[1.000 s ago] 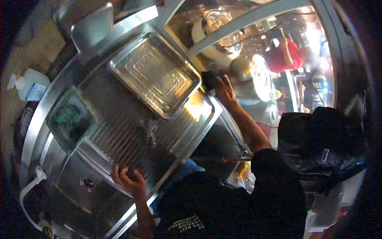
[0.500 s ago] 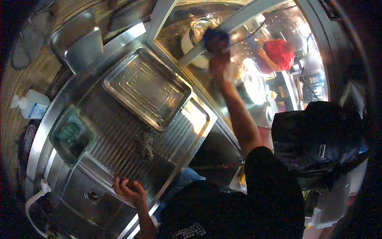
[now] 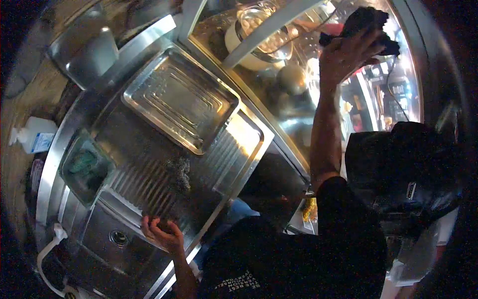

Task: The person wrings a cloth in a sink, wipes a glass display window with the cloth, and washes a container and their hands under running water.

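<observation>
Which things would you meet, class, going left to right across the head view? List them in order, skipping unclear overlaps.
Whitish bottle, green-tinted container, left hand, pale round pot, right hand with dark cloth.

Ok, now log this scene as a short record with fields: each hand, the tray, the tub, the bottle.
Right hand: holding a dark cloth at the glass pane
Left hand: fingers loosely curled, by the ridged drainboard; contact unclear
Tray: metal, rectangular, lying on the drainboard
Tub: green material inside, lower left of the tray in the picture
Bottle: whitish, labelled, at the picture's left
</observation>
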`<state>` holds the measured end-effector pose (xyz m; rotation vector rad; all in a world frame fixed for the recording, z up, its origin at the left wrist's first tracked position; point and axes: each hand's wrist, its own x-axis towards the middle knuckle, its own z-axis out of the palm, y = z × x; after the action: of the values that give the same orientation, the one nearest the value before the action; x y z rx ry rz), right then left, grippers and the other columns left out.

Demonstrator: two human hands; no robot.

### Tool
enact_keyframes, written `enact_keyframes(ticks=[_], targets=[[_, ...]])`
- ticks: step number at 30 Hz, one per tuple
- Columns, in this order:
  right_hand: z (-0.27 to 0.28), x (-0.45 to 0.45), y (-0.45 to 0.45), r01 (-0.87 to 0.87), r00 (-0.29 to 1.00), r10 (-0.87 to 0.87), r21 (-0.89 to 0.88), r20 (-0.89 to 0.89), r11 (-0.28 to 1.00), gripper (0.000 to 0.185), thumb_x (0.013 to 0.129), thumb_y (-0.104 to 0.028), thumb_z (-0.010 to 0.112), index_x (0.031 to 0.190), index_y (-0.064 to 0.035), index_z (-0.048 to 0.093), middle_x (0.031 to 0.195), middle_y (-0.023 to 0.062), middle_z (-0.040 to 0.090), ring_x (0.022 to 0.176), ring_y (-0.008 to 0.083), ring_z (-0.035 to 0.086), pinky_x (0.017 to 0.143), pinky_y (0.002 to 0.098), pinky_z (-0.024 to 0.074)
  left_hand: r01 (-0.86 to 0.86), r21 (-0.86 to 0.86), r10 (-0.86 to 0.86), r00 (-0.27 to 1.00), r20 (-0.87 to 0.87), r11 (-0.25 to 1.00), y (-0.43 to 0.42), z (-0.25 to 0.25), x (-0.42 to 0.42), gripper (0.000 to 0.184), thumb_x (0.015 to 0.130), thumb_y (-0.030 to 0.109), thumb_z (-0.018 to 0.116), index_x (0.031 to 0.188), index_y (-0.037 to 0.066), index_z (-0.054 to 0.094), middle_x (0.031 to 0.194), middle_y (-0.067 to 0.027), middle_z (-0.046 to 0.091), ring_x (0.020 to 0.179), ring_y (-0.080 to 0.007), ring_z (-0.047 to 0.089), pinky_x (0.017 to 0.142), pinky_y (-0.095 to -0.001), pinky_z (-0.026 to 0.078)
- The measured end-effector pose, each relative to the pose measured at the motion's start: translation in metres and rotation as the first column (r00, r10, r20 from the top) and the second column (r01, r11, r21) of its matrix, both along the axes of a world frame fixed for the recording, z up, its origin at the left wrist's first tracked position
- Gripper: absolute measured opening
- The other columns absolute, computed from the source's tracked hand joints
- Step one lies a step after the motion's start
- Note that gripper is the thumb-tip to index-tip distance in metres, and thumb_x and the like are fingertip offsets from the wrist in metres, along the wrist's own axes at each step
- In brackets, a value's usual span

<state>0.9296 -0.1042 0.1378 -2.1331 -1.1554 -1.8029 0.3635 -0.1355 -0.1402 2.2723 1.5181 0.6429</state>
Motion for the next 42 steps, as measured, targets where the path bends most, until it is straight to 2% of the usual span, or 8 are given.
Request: enact_keyframes(ticks=[6,8,14,17,21,27,37,42], targets=[[-0.222,-0.006,-0.146,-0.039,0.886,-0.365,-0.832,-0.284,0.553,0.056,0.095,-0.020,0.054,0.149,-0.0092,0.049,0.153,0.0130,0.049,0.141,0.0323,0.043,0.118,0.0581,0.0298,0.004,0.013,-0.004,1.000,-0.025,1.000,0.000,0.000,0.000,0.027,0.095,0.028,0.060,0.107,0.005,0.057,0.137,-0.0211,0.051,0.131,-0.0413,0.047,0.107,-0.0581,0.037],[-0.273,-0.007,-0.212,-0.404,0.693,-0.236,-0.638,-0.681,0.655,0.063,0.083,-0.005,0.058,0.146,-0.0135,0.054,0.156,0.0129,0.045,0.145,0.0297,0.039,0.117,0.0627,0.0270,0.013,0.021,-0.013,1.000,-0.002,1.000,0.002,0.001,0.002,0.027,0.094,0.027,0.061,0.107,0.005,0.056,0.137,-0.0211,0.051,0.131,-0.0415,0.047,0.107,-0.0576,0.037],[-0.168,-0.041,-0.210,0.013,0.485,-0.742,-0.844,-0.463,0.536,0.069,0.089,-0.009,0.057,0.156,-0.0107,0.040,0.160,0.0145,0.041,0.152,0.0362,0.027,0.120,0.0683,0.0064,0.028,0.035,-0.028,1.000,0.003,0.999,0.003,0.003,0.003,0.028,0.094,0.028,0.060,0.107,0.004,0.056,0.134,-0.0215,0.051,0.128,-0.0419,0.048,0.107,-0.0570,0.038],[-0.134,-0.016,-0.208,0.229,0.927,-0.313,-0.350,-0.206,0.908,0.067,0.090,-0.015,0.060,0.154,-0.0072,0.042,0.164,0.0177,0.033,0.153,0.0414,0.023,0.117,0.0722,-0.0047,0.061,0.033,-0.062,0.997,0.050,0.998,0.001,-0.005,-0.003,0.029,0.095,0.029,0.059,0.108,0.003,0.055,0.134,-0.0216,0.051,0.128,-0.0416,0.048,0.106,-0.0565,0.039],[-0.155,-0.012,-0.206,0.245,0.375,-0.782,-0.760,-0.498,0.602,0.047,0.089,-0.017,0.065,0.135,-0.0062,0.061,0.134,0.0204,0.059,0.130,0.0441,0.048,0.123,0.0613,0.0138,0.063,0.035,-0.062,0.998,-0.002,0.997,0.003,-0.003,0.001,0.031,0.096,0.031,0.059,0.110,0.003,0.055,0.134,-0.0214,0.051,0.129,-0.0407,0.047,0.107,-0.0567,0.038],[-0.300,-0.012,-0.287,-0.193,0.913,-0.285,-0.925,-0.292,0.328,0.045,0.099,-0.021,0.053,0.143,-0.0111,0.056,0.158,0.0077,0.046,0.145,0.0161,0.042,0.124,0.0383,0.0244,0.020,-0.031,-0.020,1.000,-0.010,0.999,0.001,0.002,-0.001,0.034,0.096,0.034,0.061,0.110,0.003,0.056,0.136,-0.0222,0.051,0.130,-0.0411,0.047,0.110,-0.0559,0.036],[-0.146,-0.011,-0.283,0.361,0.860,-0.450,-0.337,-0.240,0.869,0.062,0.081,-0.011,0.064,0.143,-0.0138,0.057,0.146,0.0163,0.055,0.131,0.0362,0.052,0.111,0.0521,0.0374,0.044,-0.004,-0.044,0.999,0.004,0.999,-0.001,-0.001,-0.001,0.031,0.095,0.031,0.060,0.107,0.003,0.057,0.137,-0.0223,0.051,0.128,-0.0416,0.049,0.107,-0.0552,0.038],[-0.274,-0.001,-0.327,0.097,0.602,-0.549,-0.629,-0.580,0.771,0.061,0.083,-0.010,0.062,0.144,-0.0146,0.056,0.149,0.0153,0.051,0.137,0.0345,0.047,0.114,0.0535,0.0332,0.030,0.015,-0.029,0.999,-0.037,0.999,-0.004,-0.011,-0.003,0.030,0.095,0.032,0.059,0.108,0.004,0.057,0.137,-0.0214,0.052,0.129,-0.0406,0.049,0.107,-0.0547,0.039]])
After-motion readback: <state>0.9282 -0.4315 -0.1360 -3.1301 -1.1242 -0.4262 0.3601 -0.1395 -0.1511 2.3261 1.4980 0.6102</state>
